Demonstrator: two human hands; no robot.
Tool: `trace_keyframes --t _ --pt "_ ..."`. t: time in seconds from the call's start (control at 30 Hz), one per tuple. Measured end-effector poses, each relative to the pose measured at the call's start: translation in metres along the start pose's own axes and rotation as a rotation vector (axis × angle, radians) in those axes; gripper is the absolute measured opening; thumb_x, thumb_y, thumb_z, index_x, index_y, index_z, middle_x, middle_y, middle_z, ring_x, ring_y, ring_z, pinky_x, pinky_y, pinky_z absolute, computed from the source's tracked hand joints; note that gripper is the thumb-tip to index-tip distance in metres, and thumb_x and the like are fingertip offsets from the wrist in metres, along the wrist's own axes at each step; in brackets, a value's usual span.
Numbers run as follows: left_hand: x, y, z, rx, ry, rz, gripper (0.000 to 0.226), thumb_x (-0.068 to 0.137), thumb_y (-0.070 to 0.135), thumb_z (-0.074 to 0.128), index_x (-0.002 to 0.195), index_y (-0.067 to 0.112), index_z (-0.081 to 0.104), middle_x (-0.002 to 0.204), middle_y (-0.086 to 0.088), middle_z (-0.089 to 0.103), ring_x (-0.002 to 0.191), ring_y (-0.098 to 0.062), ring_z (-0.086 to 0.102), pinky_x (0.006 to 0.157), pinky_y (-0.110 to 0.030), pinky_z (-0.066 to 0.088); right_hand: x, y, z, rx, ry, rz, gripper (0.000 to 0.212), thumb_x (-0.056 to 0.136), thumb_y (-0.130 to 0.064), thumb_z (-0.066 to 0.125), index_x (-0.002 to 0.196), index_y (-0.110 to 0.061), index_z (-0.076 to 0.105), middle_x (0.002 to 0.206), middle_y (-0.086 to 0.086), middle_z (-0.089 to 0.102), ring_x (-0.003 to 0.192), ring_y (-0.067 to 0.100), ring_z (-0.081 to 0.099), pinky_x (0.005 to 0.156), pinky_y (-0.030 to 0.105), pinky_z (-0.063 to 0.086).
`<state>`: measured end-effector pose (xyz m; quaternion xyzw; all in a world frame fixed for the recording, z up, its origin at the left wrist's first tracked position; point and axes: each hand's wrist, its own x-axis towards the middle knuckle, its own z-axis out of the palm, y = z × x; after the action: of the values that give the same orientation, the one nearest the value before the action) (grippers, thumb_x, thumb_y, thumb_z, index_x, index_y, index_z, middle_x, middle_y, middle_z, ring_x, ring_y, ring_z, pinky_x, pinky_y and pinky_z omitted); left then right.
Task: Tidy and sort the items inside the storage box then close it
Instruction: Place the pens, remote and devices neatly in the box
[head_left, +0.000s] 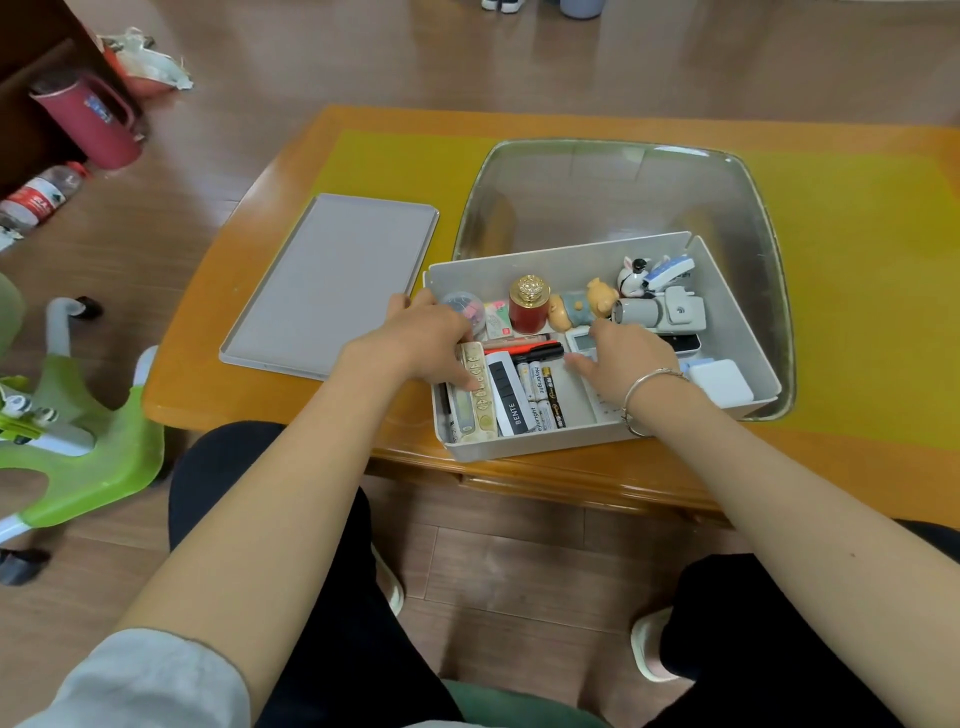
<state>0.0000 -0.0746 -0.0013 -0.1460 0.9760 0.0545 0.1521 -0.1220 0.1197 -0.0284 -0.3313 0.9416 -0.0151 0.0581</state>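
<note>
A wooden counter (260, 374) has a yellow mat (857, 291) on top; a big clear tub (613, 197) sits on the mat; the grey lid (332, 280) lies flat, left of the grey storage box (737, 306); the box sits open at the near edge of the counter, partly over the tub; the left hand (431, 338) reaches into the box's left side, fingers bent down on a gold patterned strip (480, 395); I cannot tell if it grips it; the right hand (623, 358) lies spread and loose on a white remote (584, 343); batteries (540, 395) lie in a row between the hands; a red jar (529, 306) stands behind.
</note>
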Motion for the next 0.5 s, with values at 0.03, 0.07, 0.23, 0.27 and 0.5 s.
trace_keyframes --t 0.03,0.07,0.23,0.27,0.5 --pt "-0.001 -0.001 -0.003 -0.03 -0.009 -0.003 0.042 0.076 0.061 0.068 0.106 0.036 0.053 0.106 0.007 0.051 0.115 -0.018 0.034 0.098 -0.042 0.023 -0.002 -0.001 -0.002 0.07 0.012 -0.027 0.039 0.091 -0.049 0.049 0.104 -0.013 0.059 0.094 0.009 0.066 0.089 0.028 0.061 0.062 0.03 0.041" --pt "-0.002 -0.001 -0.005 -0.062 -0.013 -0.001 0.038 0.077 0.058 0.069 0.102 0.036 0.05 0.104 0.009 0.049 0.113 -0.017 0.035 0.096 -0.041 0.025 -0.003 -0.003 -0.004 0.159 -0.01 -0.043 0.037 0.09 -0.048 0.052 0.098 -0.014 0.063 0.091 0.007 0.067 0.086 0.026 0.062 0.064 0.03 0.042" --pt "-0.018 -0.007 -0.024 -0.234 0.028 0.026 0.025 0.083 0.047 0.069 0.082 0.031 0.05 0.086 0.011 0.055 0.092 -0.016 0.049 0.08 -0.034 0.026 -0.003 -0.026 -0.006 0.409 -0.249 -0.08 0.038 0.079 -0.052 0.064 0.067 -0.016 0.061 0.07 0.006 0.064 0.074 0.021 0.061 0.068 0.032 0.049" --pt "-0.022 -0.009 -0.028 -0.293 0.042 0.025 0.022 0.084 0.046 0.068 0.084 0.03 0.053 0.088 0.008 0.057 0.089 -0.017 0.051 0.078 -0.035 0.03 -0.003 -0.031 -0.004 0.402 -0.264 -0.085 0.043 0.077 -0.055 0.065 0.072 -0.012 0.065 0.074 0.009 0.067 0.076 0.023 0.062 0.07 0.035 0.05" --pt "-0.043 -0.02 -0.045 -0.51 0.241 -0.008 0.018 0.095 0.033 0.057 0.1 0.016 0.058 0.084 0.004 0.057 0.072 -0.011 0.049 0.059 -0.027 0.034 -0.005 -0.062 0.009 0.193 -0.271 -0.13 0.052 0.061 -0.067 0.071 0.063 -0.023 0.044 0.063 -0.004 0.05 0.057 0.009 0.048 0.044 0.023 0.03"
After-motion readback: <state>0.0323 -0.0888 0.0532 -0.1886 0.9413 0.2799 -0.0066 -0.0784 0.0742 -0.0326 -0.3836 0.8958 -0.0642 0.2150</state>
